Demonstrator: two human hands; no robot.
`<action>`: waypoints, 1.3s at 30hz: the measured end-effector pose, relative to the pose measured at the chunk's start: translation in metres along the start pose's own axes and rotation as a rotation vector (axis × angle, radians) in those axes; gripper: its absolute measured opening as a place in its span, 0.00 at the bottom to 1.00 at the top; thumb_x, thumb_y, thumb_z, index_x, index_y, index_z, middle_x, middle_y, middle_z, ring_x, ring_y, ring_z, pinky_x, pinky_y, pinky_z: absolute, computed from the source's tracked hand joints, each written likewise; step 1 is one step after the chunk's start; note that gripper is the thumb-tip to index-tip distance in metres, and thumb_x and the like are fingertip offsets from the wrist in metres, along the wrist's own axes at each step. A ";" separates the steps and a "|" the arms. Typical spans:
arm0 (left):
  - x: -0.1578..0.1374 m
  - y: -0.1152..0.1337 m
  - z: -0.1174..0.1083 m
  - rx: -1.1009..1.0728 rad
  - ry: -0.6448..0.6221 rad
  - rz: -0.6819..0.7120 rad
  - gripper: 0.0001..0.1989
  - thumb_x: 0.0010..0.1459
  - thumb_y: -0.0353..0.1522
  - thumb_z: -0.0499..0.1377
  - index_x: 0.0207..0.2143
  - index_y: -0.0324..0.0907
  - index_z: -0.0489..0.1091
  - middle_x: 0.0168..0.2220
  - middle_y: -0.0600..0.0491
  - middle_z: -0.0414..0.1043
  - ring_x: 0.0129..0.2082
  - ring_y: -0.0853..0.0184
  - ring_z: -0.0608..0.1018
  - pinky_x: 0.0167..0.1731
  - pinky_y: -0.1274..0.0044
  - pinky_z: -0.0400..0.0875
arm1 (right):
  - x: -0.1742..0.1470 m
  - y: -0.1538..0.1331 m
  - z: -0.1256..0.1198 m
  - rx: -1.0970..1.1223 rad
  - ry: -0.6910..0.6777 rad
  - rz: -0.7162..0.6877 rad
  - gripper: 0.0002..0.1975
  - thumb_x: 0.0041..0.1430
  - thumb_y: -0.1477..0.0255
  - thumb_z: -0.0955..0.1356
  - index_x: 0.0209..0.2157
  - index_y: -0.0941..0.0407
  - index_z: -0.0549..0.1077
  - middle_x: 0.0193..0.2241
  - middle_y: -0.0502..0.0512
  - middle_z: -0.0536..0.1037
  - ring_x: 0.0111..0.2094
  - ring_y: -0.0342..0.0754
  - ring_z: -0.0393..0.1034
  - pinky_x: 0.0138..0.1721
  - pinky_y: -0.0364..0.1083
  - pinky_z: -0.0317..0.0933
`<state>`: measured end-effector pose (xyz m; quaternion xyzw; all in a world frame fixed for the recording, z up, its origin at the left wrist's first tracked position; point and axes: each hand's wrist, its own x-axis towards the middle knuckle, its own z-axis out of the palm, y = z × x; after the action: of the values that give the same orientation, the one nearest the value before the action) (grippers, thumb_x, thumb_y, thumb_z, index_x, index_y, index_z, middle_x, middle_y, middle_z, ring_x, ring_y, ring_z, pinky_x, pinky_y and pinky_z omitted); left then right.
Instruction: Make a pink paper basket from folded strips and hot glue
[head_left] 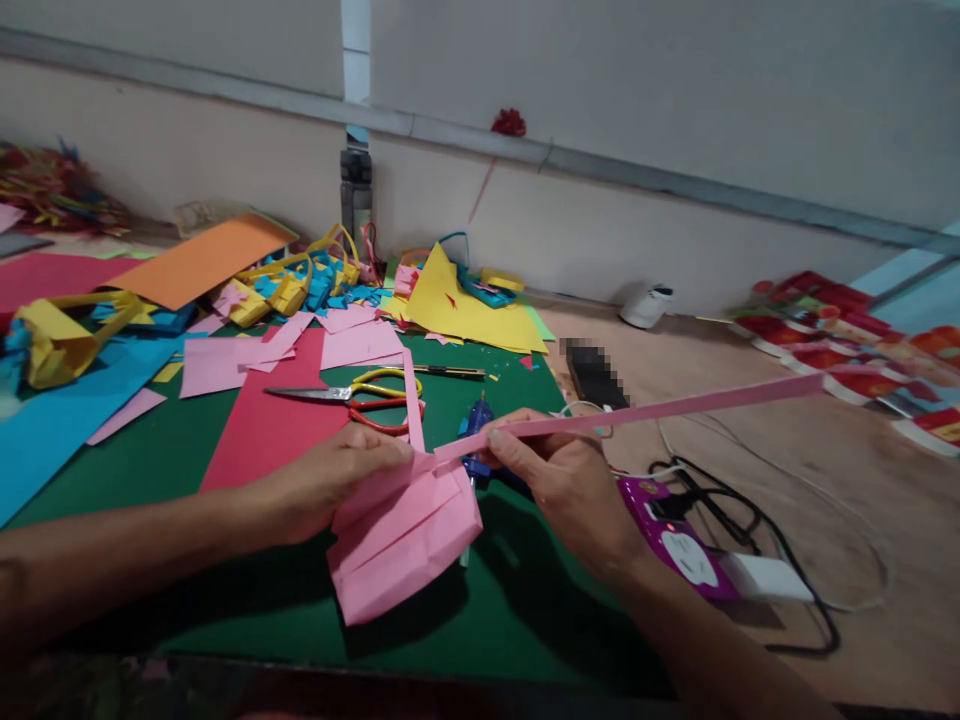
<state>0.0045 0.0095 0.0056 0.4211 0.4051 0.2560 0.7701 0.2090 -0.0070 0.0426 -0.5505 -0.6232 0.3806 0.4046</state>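
Currently, step in hand: you appear to be fixing a long strip to a folded paper piece over the green mat (525, 600).
Left hand (330, 485): grasping the pink folded piece (405, 545) at its upper edge, thumb and fingers pinched at the joint.
Right hand (559, 480): pinching the pink strip (645, 410) close to that joint; the strip runs out rightward, off the mat, unsupported.
Location of work: the folded piece is held just above the mat's near half, its lower corner close to the surface.
Second strip (412, 400): rises from the joint toward the scissors (360, 395), which lie on the mat beyond the folded piece.
Glue gun (476, 430): blue, on the mat directly behind the joint, partly hidden.
Technique: keep both pinches close together at the joint, hold the strip flat and untwisted, and press evenly.
Caution: the long free end may sag and lever the joint.
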 end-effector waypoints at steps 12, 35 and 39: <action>0.000 -0.002 0.001 0.181 -0.085 0.018 0.14 0.53 0.40 0.58 0.33 0.36 0.72 0.26 0.51 0.72 0.22 0.71 0.69 0.22 0.81 0.59 | 0.005 0.004 -0.002 -0.136 -0.082 -0.012 0.09 0.53 0.69 0.66 0.23 0.57 0.73 0.20 0.48 0.72 0.24 0.42 0.66 0.27 0.41 0.59; 0.001 -0.002 0.006 0.299 -0.047 -0.041 0.15 0.51 0.42 0.56 0.27 0.38 0.68 0.19 0.57 0.61 0.16 0.75 0.59 0.15 0.81 0.48 | 0.003 0.009 0.001 -0.208 -0.071 -0.058 0.10 0.54 0.70 0.65 0.21 0.56 0.72 0.20 0.48 0.72 0.24 0.43 0.67 0.26 0.42 0.59; 0.000 -0.001 0.006 0.344 -0.035 -0.024 0.15 0.50 0.42 0.57 0.28 0.38 0.69 0.19 0.57 0.63 0.16 0.74 0.60 0.15 0.82 0.49 | 0.002 0.009 0.002 -0.272 -0.067 -0.095 0.12 0.55 0.69 0.64 0.21 0.56 0.72 0.20 0.49 0.73 0.24 0.44 0.67 0.28 0.42 0.60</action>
<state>0.0091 0.0061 0.0064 0.5463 0.4343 0.1663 0.6966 0.2102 -0.0045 0.0335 -0.5572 -0.7073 0.2915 0.3229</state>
